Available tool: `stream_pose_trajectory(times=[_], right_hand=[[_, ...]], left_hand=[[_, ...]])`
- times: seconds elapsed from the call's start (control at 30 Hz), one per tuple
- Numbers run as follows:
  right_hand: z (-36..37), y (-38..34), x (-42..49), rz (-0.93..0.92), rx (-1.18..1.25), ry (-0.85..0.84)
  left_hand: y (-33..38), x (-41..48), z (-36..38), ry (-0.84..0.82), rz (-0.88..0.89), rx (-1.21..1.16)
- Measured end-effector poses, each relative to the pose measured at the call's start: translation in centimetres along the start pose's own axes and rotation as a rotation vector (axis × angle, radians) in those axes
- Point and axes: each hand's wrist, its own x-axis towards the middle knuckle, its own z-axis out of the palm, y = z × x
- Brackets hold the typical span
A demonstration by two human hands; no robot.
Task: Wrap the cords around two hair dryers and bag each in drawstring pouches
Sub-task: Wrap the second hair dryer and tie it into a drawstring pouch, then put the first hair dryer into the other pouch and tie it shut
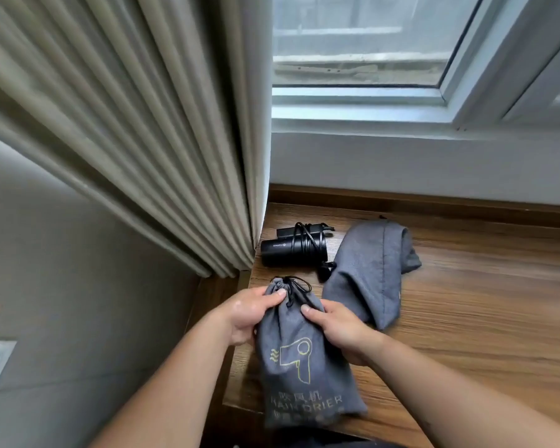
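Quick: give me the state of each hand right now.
Left hand: closed, gripping the printed grey pouch just below its drawn neck.
Right hand: closed, gripping the same pouch on its other side.

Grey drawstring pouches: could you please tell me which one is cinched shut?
The printed pouch in the left hand and right hand, neck gathered; the other pouch lies slack behind.
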Motion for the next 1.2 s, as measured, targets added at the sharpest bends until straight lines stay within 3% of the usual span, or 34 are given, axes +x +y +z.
stream_pose_trajectory(times=[0.17, 0.33, 0.6, 0.77, 1.0, 1.1, 1.2], right_hand=[[0.0, -1.1, 4.4, -0.074, -0.187, 0.125], [-1.3, -1.2, 4.0, -0.059, -0.424, 0.242], [0.0, 2.7, -1.7, 0.026, -0.568, 0.235], [1.8, 2.6, 0.3, 0.001, -0.501, 0.242], [1.3, 0.9, 2.5, 0.062, -0.428, 0.169], [-0.1, 0.0, 1.9, 0.045, -0.545, 0.209], [-2.5, -0.8, 1.0, -0.111, -0.820, 0.376]], left_hand=[[0.0, 3.4, -2.0, 0.141, 0.134, -0.091], [-2.5, 3.5, -3.5, 0.191, 0.150, -0.153], [-11.2, 2.0, -0.4, 0.267, 0.110, 0.219], [-9.8, 3.0, -1.2, 0.355, 0.193, 0.257], [-8.1, 4.6, -5.1, 0.317, 0.168, 0.273], [-6.1, 3.8, -4.7, 0.295, 0.156, 0.257], [-1.7, 3.0, -4.0, 0.470, 0.233, 0.442]])
